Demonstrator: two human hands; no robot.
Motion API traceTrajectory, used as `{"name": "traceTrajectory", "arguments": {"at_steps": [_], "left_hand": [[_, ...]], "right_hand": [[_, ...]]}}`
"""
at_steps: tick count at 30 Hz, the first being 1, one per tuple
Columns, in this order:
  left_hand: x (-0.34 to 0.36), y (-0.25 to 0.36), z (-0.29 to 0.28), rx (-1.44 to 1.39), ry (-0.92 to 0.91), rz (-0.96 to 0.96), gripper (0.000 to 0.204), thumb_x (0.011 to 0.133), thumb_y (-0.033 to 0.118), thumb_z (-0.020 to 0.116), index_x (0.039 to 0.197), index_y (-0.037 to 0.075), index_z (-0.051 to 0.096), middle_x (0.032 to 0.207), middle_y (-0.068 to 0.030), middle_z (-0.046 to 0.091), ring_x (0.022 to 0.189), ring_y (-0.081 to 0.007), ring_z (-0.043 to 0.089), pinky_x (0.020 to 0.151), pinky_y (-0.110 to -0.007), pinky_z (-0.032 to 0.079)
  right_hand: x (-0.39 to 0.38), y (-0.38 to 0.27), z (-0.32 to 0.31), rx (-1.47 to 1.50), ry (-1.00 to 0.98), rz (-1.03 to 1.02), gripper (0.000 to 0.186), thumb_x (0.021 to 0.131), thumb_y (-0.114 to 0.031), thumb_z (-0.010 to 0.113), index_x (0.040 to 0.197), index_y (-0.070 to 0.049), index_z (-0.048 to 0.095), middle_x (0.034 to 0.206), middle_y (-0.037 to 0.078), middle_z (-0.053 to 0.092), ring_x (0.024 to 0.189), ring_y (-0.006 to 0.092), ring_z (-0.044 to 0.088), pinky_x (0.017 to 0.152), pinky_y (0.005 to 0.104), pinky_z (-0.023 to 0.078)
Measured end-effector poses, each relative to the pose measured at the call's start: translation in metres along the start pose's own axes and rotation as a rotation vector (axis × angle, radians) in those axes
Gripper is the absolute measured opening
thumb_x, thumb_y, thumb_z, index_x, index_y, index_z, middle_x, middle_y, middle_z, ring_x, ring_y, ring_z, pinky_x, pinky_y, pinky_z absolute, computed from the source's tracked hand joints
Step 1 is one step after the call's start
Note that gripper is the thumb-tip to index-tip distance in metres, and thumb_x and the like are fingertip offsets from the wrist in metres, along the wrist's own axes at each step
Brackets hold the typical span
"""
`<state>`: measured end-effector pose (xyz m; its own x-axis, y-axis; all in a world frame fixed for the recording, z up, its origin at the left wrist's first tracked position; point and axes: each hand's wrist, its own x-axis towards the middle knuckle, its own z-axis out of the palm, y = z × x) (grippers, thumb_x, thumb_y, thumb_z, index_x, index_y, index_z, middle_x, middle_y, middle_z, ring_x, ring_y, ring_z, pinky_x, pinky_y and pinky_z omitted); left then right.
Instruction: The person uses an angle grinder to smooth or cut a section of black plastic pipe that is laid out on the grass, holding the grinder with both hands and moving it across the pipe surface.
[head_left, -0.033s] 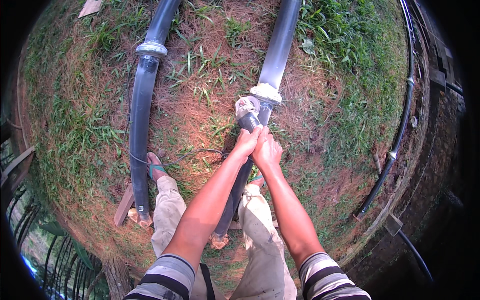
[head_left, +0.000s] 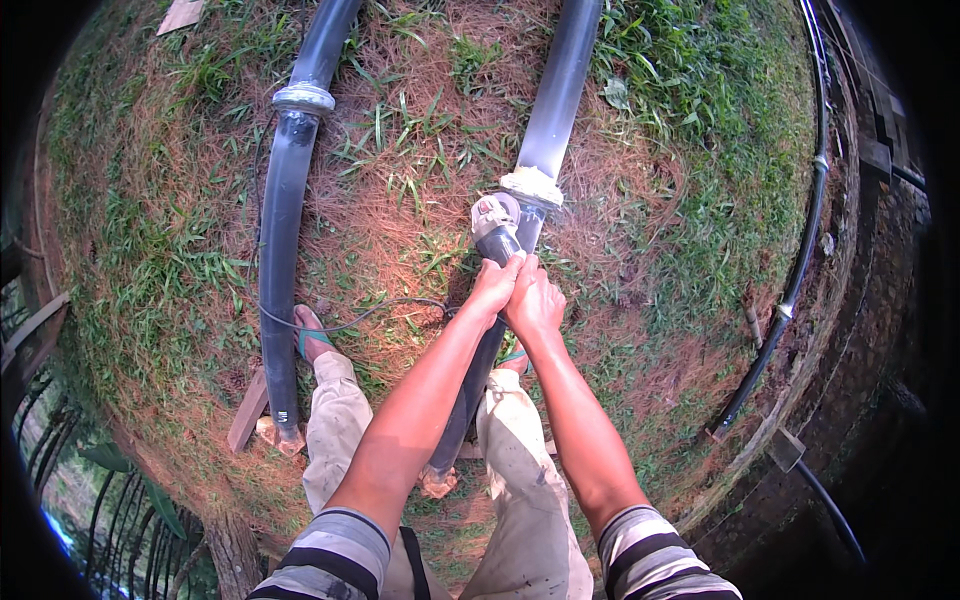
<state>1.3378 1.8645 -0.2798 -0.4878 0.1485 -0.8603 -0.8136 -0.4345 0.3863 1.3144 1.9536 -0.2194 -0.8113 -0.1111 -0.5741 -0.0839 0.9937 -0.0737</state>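
Note:
With both hands I hold an angle grinder (head_left: pixel 496 228), its head up against the pale, rough joint (head_left: pixel 533 183) of a thick dark pipe (head_left: pixel 562 90). My left hand (head_left: pixel 493 285) is closed round the grinder's body. Beside it and touching it, my right hand (head_left: pixel 537 301) is closed too; its fingers wrap the same tool, partly hidden. The disc sits at the pipe's joint, but its exact contact is hard to make out. A power cord (head_left: pixel 385 303) trails left from the grinder across the ground. The pipe runs beneath my hands and between my legs.
A second dark pipe (head_left: pixel 285 215) with a whitish joint (head_left: pixel 303 97) lies to the left, a wood block (head_left: pixel 249 410) near its lower end. A thinner pipe (head_left: pixel 803 245) lies far right, before a dark ditch. Grass and dry needles cover the ground.

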Motion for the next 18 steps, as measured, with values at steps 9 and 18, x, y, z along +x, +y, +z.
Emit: {"name": "traceTrajectory", "arguments": {"at_steps": [9, 18], "left_hand": [[0.006, -0.014, 0.008, 0.067, 0.071, 0.03, 0.102, 0.101, 0.054, 0.065, 0.155, -0.022, 0.023, 0.147, -0.0347, 0.055, 0.13, -0.0316, 0.061, 0.106, -0.041, 0.051], [0.005, -0.021, 0.018, 0.103, 0.162, 0.016, 0.105, 0.101, 0.053, 0.066, 0.157, -0.022, 0.017, 0.147, -0.0339, 0.056, 0.132, -0.0307, 0.061, 0.105, -0.039, 0.052]], "right_hand": [[-0.012, 0.001, -0.01, -0.002, 0.029, -0.031, 0.035, 0.106, -0.031, 0.053, 0.123, 0.0, 0.052, 0.102, 0.029, 0.07, 0.088, 0.0467, 0.074, 0.074, 0.0564, 0.059], [-0.014, 0.008, -0.011, -0.003, -0.006, -0.027, 0.04, 0.105, -0.03, 0.053, 0.132, 0.0, 0.05, 0.104, 0.029, 0.07, 0.09, 0.0474, 0.074, 0.076, 0.0573, 0.058]]}}
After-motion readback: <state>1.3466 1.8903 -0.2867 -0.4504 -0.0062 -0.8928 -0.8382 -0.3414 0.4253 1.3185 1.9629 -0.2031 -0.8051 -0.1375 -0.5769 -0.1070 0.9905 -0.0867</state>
